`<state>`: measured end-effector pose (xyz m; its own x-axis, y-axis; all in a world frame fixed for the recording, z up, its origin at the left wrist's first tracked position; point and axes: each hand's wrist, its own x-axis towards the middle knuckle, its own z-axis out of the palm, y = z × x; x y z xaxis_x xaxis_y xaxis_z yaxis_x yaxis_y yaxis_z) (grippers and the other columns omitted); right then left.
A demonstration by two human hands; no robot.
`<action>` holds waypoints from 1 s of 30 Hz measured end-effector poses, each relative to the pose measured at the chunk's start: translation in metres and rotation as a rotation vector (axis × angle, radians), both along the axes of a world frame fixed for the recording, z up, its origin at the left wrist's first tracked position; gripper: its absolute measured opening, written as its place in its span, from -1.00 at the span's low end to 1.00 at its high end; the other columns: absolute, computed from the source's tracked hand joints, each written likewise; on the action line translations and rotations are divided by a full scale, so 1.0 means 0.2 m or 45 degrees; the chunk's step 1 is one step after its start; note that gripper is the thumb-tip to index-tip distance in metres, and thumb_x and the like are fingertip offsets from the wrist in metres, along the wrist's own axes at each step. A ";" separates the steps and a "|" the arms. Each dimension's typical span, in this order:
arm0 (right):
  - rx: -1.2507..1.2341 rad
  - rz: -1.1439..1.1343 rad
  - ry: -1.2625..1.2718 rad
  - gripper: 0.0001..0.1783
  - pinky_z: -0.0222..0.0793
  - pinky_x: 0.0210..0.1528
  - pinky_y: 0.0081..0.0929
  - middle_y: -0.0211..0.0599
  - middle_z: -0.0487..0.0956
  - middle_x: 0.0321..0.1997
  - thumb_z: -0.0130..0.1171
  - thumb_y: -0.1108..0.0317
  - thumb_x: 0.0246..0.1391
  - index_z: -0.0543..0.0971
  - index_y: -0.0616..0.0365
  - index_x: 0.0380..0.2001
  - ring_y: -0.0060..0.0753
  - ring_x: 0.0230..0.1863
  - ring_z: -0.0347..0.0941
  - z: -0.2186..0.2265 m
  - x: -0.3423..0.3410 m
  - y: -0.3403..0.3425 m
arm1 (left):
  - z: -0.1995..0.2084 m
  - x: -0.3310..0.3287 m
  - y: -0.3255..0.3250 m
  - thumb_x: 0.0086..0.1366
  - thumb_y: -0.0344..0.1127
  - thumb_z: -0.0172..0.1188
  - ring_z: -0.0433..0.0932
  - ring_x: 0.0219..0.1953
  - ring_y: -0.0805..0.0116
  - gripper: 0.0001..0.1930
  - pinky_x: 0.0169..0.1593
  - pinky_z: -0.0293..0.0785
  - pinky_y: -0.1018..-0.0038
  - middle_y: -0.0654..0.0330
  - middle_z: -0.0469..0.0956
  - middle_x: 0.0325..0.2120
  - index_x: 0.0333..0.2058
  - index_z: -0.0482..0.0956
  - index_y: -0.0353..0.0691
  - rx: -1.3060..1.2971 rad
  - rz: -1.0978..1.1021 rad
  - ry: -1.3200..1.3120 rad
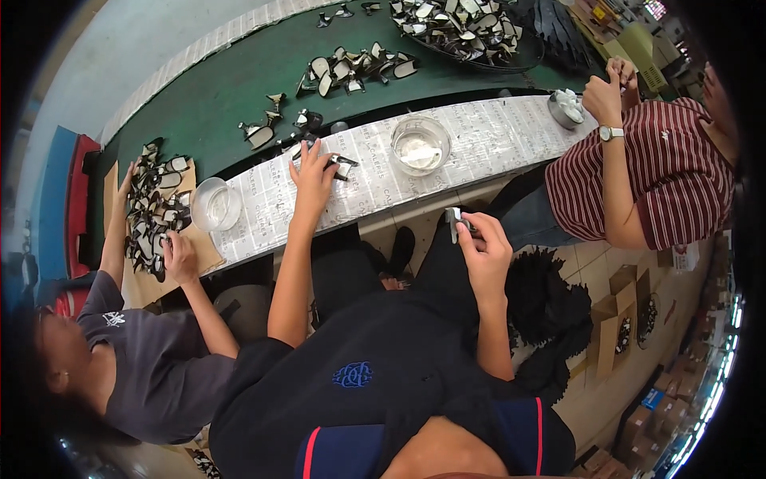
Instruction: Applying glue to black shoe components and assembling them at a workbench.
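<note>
My left hand point(313, 185) is over the wrapped table top with its fingers spread. Its thumb side touches a small dark shoe heel point(345, 167), and another heel point(298, 147) sits by the fingertips. Off the table's near edge, my right hand point(484, 254) pinches a small heel with a whitish face point(455, 220) between thumb and fingers. A clear round bowl point(420, 146) with a pale item inside stands right of my left hand. Loose black heels with cream faces point(258, 134) lie on the green surface beyond.
Green belt-like surface point(207, 96) bears a heap of heels point(351, 70) and a full tray point(471, 32). At left a person point(152, 351) handles heels on cardboard beside a clear tub point(216, 204). Another person point(646, 176) is at right, near a tin of white pieces point(566, 108).
</note>
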<state>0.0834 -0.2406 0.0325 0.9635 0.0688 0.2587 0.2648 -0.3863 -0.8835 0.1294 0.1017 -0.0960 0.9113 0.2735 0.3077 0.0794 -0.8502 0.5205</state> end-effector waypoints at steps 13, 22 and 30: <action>-0.138 0.227 -0.390 -0.66 0.58 -0.27 -0.44 -0.12 0.54 -0.10 0.42 0.49 -0.01 0.61 0.28 -0.13 -0.22 -0.22 0.59 0.08 -0.05 0.16 | 0.30 -0.34 -0.50 0.32 -0.51 0.26 0.65 -0.28 0.39 -0.61 -0.16 0.62 0.52 0.22 0.56 -0.35 0.10 0.45 -0.39 -1.858 -0.141 -0.029; -0.334 0.328 -0.618 -0.63 0.59 -0.30 -0.37 -0.13 0.56 -0.11 0.44 0.39 -0.03 0.62 0.22 -0.12 -0.13 -0.25 0.61 0.05 -0.06 0.17 | 0.30 -0.42 -0.61 0.35 -0.43 0.25 0.63 -0.25 0.43 -0.74 -0.14 0.70 0.45 0.18 0.62 -0.23 -0.02 0.55 -0.40 -2.216 -0.176 0.103; -0.349 0.392 -0.612 -0.63 0.58 -0.31 -0.39 -0.14 0.56 -0.10 0.45 0.40 -0.03 0.60 0.25 -0.13 -0.16 -0.28 0.62 0.05 -0.06 0.17 | 0.34 -0.42 -0.61 0.34 -0.43 0.27 0.63 -0.27 0.45 -0.73 -0.17 0.68 0.47 0.17 0.63 -0.22 -0.03 0.56 -0.41 -2.121 -0.214 0.126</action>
